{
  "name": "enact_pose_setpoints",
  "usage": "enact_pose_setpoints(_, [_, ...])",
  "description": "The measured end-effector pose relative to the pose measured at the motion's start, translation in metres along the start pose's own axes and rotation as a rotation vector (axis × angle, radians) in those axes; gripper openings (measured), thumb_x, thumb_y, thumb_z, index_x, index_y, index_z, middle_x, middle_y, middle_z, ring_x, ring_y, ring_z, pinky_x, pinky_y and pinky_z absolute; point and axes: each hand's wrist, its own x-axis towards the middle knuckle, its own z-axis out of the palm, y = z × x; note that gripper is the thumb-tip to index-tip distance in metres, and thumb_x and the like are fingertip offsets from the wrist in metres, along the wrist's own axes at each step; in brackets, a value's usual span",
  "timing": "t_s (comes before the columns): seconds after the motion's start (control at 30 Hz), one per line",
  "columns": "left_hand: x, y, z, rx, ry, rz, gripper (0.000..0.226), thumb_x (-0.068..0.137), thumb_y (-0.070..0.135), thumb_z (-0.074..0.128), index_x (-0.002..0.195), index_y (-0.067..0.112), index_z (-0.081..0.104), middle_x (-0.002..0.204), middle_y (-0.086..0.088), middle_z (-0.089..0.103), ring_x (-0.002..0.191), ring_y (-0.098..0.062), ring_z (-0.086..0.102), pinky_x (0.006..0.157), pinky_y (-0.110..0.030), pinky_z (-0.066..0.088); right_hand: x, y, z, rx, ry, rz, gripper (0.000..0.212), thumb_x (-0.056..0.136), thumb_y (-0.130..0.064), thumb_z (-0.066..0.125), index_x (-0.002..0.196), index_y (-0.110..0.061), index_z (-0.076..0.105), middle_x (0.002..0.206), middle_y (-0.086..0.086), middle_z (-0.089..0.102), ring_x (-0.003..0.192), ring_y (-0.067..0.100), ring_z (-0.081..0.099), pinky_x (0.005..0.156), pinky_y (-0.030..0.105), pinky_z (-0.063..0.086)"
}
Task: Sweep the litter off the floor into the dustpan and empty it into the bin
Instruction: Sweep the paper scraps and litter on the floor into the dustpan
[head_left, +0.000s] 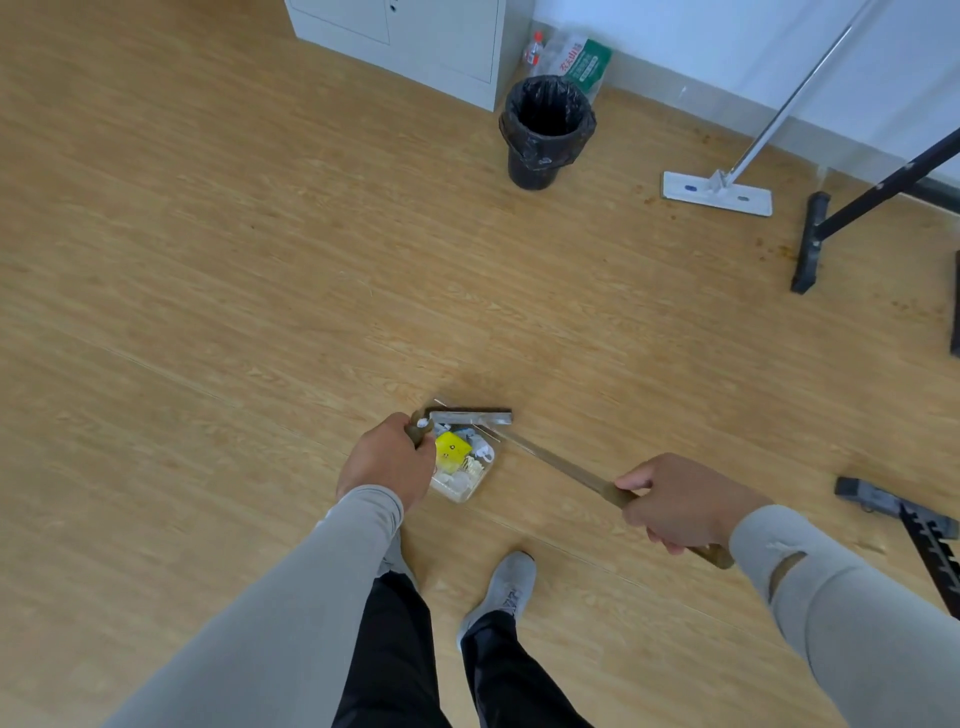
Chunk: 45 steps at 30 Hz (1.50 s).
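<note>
The left hand (387, 462) grips the dustpan handle (417, 427), and the clear dustpan (460, 470) rests on the wood floor (208, 291), holding litter — a yellow scrap (452, 451) among white bits. The right hand (680, 504) clasps the broom handle (566, 470); the broom head (470, 417) sits at the pan's far edge. The black-lined bin (545, 130) stands well apart, beside a white cabinet (415, 36).

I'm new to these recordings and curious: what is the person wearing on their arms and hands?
Both arms are covered by snug, light grey long sleeves reaching the wrists. The right sleeve has a small slit or tear on the forearm, and the left sleeve looks plain. The left hand and right hand are bare: no gloves, and no watch or rings show.
</note>
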Motion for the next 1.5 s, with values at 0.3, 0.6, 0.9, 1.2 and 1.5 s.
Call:
enact_pose_setpoints(0.3, [0.002,0.006,-0.003,0.027,-0.009,-0.009,0.021,0.094,0.045,0.053,0.097,0.025,0.060,0.082,0.003,0.067,0.073,-0.022,0.065,0.074,-0.038,0.060,0.005,0.002,0.000,0.230,0.083,0.022,0.050,0.092,-0.011,0.058,0.141,-0.017,0.056,0.055,0.003,0.067,0.039,0.012,0.054,0.041,0.018,0.042])
enact_pose_setpoints(0.6, [0.005,0.005,-0.008,0.037,-0.008,-0.009,0.022,0.093,0.045,0.053,0.097,0.024,0.059,0.081,0.002,0.067,0.071,-0.022,0.066,0.074,-0.040,0.061,0.007,-0.014,0.021,0.043,-0.060,0.011,0.053,0.092,-0.015,0.054,0.145,-0.020,0.054,0.075,0.002,0.071,0.055,0.017,0.063,0.062,0.029,0.053])
enact_pose_setpoints(0.9, [0.000,-0.003,-0.008,-0.008,-0.033,-0.006,0.031,0.091,0.046,0.053,0.111,0.025,0.061,0.090,0.003,0.069,0.082,-0.025,0.067,0.081,-0.040,0.060,-0.001,0.003,-0.001,0.176,0.044,0.029,0.043,0.092,-0.014,0.062,0.135,-0.020,0.061,0.058,0.003,0.067,0.043,0.014,0.054,0.058,0.027,0.049])
enact_pose_setpoints(1.2, [0.004,-0.005,-0.008,-0.020,-0.058,-0.002,0.027,0.091,0.045,0.052,0.109,0.026,0.060,0.088,0.002,0.068,0.078,-0.025,0.068,0.078,-0.040,0.061,0.021,-0.024,0.017,0.229,0.021,0.048,0.049,0.089,-0.007,0.059,0.138,-0.012,0.058,0.057,0.007,0.066,0.036,0.014,0.052,0.038,0.021,0.043])
enact_pose_setpoints(1.5, [0.007,-0.011,-0.023,-0.050,-0.141,0.024,0.031,0.094,0.044,0.056,0.115,0.023,0.064,0.100,-0.002,0.069,0.089,-0.027,0.066,0.080,-0.035,0.055,0.006,-0.034,0.003,0.416,0.037,0.077,0.037,0.088,-0.008,0.064,0.124,-0.017,0.062,0.062,0.014,0.068,0.039,0.020,0.048,0.042,0.027,0.038])
